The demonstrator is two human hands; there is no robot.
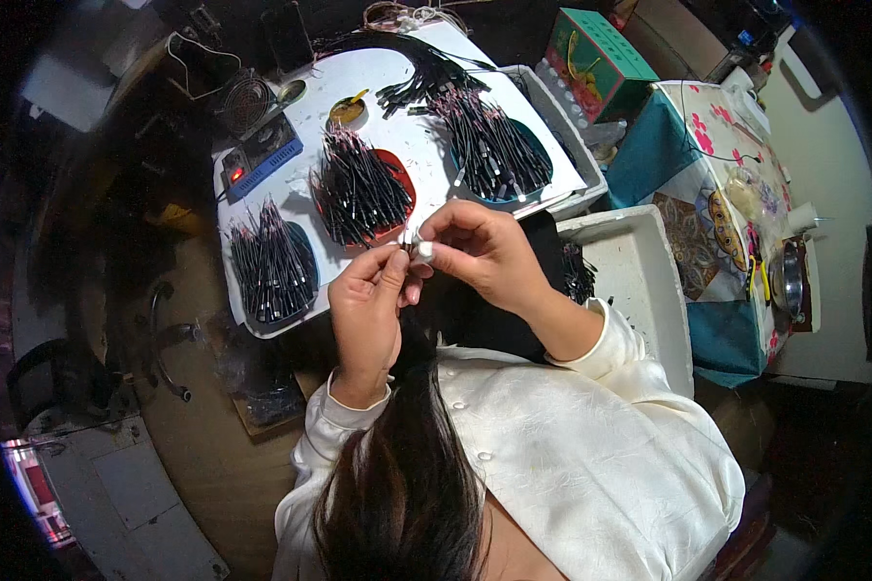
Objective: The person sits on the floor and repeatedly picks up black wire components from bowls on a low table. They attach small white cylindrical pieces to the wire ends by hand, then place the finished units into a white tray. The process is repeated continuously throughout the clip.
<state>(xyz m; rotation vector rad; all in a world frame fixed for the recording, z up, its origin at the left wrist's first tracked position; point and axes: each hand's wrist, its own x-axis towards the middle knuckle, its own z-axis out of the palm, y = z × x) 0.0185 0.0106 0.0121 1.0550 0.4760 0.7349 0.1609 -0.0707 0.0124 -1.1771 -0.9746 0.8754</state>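
My left hand (370, 302) and my right hand (492, 254) meet at the table's front edge, fingers pinched together. Between the left thumb and forefinger is a small dark piece with a shiny tip, which looks like the end of a black cable (407, 244). A small white thing (422, 252) shows at the right thumb's tip; whether it is held or worn on the finger, I cannot tell. Just beyond my hands, a bundle of short black cables (358, 198) with metal plugs and reddish wire ends lies in an orange-red tray (404, 179).
More cable bundles lie left (266, 266) and right (494, 145) on the white table (358, 73). A blue box with a red light (262, 160), a small round tin (349, 113) and a fan (247, 102) stand at the back left. A white foam box (649, 281) sits at my right.
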